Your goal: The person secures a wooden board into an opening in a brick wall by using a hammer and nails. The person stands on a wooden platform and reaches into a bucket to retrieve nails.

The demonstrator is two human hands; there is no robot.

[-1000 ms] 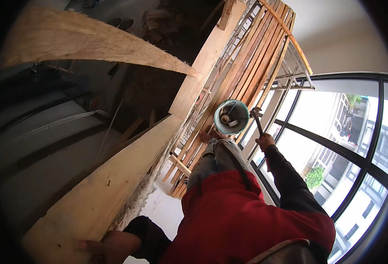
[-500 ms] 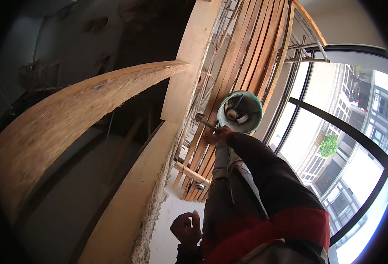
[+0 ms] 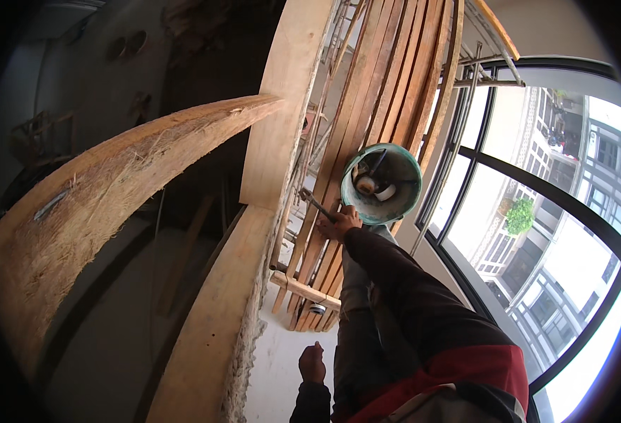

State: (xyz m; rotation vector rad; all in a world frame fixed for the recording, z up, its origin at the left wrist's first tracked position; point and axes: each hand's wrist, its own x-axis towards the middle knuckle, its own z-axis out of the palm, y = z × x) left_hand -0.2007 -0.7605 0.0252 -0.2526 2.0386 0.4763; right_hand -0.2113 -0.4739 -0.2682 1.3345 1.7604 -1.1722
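My right hand is wrapped round a hammer, its head pointing up and left. It is beside the near rim of a greenish bucket. Inside the bucket are a brownish roll, a white piece and dark long items I cannot make out. My left hand hangs low over the pale floor with curled fingers; whatever may be in it is hidden. Beneath the bucket run wooden planks laid side by side on a metal frame.
A rough-edged timber board crosses at left above a dark lower space. Plywood strips line the broken concrete edge. A dark-framed window fills the right side. A small round item lies near the planks' end.
My right hand and the hammer have moved slightly left and down. My left hand has turned and moved a little right and lower. The view has shifted slightly.
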